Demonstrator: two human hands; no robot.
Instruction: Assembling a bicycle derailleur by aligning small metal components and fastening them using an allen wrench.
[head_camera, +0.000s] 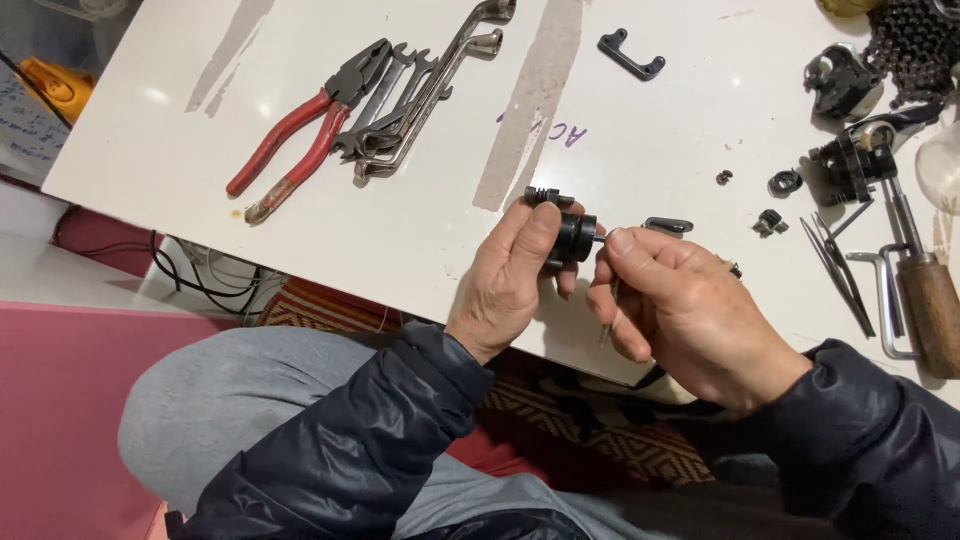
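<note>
One pair of red-handled pliers (300, 135) — several spanners (415, 95), uncountable — two hands: left hand (515, 275), right hand (680, 305).

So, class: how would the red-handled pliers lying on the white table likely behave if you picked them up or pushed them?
The red-handled pliers look like steel with thick jaws, so probably heavy for their size and stiff. The two handles lie spread apart, so they may swing at the pivot when lifted. Lying flat on the glossy white table, they would likely slide rather than roll.
</note>
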